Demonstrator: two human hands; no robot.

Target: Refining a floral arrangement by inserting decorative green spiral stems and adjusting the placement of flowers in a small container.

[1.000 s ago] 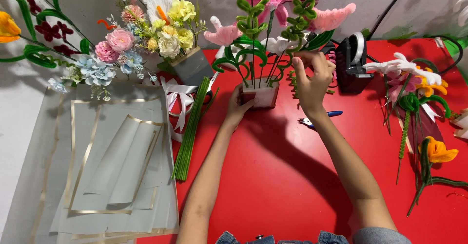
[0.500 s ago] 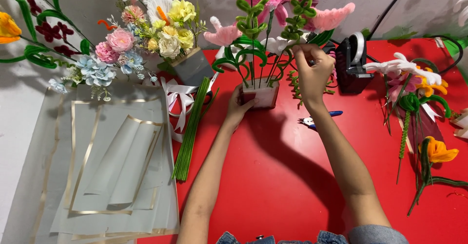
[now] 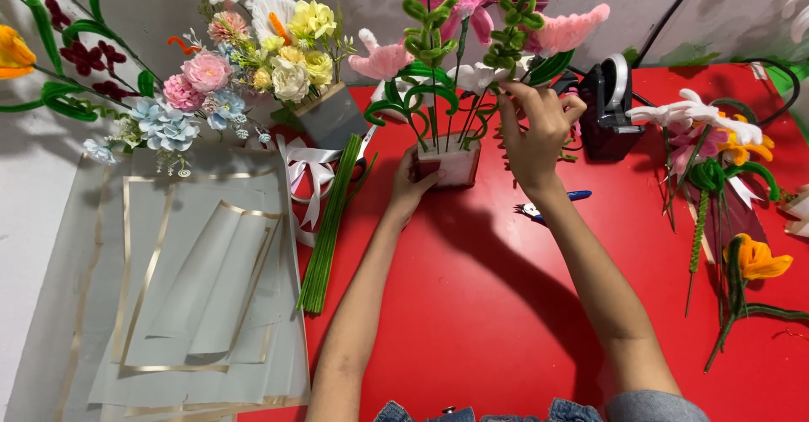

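hands: 2, left hand (image 3: pixel 410 188), right hand (image 3: pixel 537 129) | small white pot (image 3: pixel 451 167): 1 | tape dispenser (image 3: pixel 608 109): 1 | bundle of green stems (image 3: pixel 330 224): 1 | grey bouquet box (image 3: pixel 329 117): 1 | white ribbon bow (image 3: pixel 305 169): 1 | blue-handled cutters (image 3: pixel 548 205): 1 | orange flower on the worktop (image 3: pixel 758 259): 1

This looks like a florist's craft workbench. A red table (image 3: pixel 472 321) carries handmade pipe-cleaner flowers (image 3: pixel 716 136) at its right edge, a bundle of green stems (image 3: pixel 330 228), white ribbon (image 3: pixel 303 169) and a black tape dispenser (image 3: pixel 611 106) near the back edge, with grey gold-edged wrapping sheets (image 3: pixel 185 287) at its left edge.
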